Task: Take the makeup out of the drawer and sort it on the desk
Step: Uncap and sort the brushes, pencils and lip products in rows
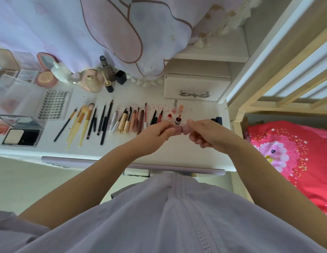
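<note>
— Pink, that little tube [179, 129] — who has hold of it?

— Both. The left hand [155, 136] pinches one end, the right hand [204, 135] curls its fingers round the other, and it sits level between them above the desk [177, 154]. My guess is that the cap is being pulled off or pushed on, hence one hand per end.

— Where does it belong?

— Probably just beyond the fingertips, with the small lip items [174, 111] standing there. Left of the left hand runs a row of pencils and wands [133, 118], then the brushes [80, 119] further left — laid side by side, like with like, so each can be seen.

— And the drawer?

— The small drawer [193, 86] beyond the right hand looks closed; whether it is the one being emptied I cannot tell.
</note>
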Available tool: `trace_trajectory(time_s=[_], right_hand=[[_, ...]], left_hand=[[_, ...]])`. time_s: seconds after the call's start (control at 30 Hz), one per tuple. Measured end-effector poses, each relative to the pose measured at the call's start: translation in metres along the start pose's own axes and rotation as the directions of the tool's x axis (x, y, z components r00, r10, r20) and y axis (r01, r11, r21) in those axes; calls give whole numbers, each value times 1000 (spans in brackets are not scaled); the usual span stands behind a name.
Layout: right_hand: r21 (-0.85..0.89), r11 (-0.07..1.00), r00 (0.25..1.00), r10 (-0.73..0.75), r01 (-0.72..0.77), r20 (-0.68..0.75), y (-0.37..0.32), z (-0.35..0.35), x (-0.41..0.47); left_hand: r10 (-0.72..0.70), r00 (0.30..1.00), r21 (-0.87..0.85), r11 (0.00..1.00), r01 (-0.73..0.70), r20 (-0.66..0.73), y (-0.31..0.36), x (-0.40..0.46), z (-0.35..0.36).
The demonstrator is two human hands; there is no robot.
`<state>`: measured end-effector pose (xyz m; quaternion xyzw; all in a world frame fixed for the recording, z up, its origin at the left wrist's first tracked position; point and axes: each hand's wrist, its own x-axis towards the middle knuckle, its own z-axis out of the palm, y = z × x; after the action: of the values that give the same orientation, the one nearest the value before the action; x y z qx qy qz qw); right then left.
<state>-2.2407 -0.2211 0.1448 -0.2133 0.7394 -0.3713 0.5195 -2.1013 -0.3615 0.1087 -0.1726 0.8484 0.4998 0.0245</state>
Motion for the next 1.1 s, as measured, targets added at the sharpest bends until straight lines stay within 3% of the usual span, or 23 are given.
trace_trajectory(time_s=[0.1, 0.2, 0.4, 0.57, 0.63, 1.1], right_hand=[[6, 998, 998, -56, 55, 35, 1, -5, 0], [41, 999, 999, 5, -6, 37, -2, -5, 2], [-33, 999, 999, -42, 42, 13, -1, -8, 5], [-73, 997, 999, 33, -34, -14, -2, -5, 6], [-101, 995, 1000, -3, 1, -19, -1, -4, 6], [-31, 999, 1000, 6, -7, -26, 4, -3, 6]], left_hand=[[-13, 1000, 7, 1000, 13, -3, 1, 2, -1], [-25, 1000, 8, 1000, 25, -16, 0, 2, -2], [-18, 999, -2, 1000, 18, -29, 2, 2, -1], [2, 1000, 44, 999, -1, -17, 1, 3, -2], [13, 1000, 37, 999, -12, -11, 2, 2, -1], [-39, 999, 100, 994, 37, 20, -6, 3, -3]])
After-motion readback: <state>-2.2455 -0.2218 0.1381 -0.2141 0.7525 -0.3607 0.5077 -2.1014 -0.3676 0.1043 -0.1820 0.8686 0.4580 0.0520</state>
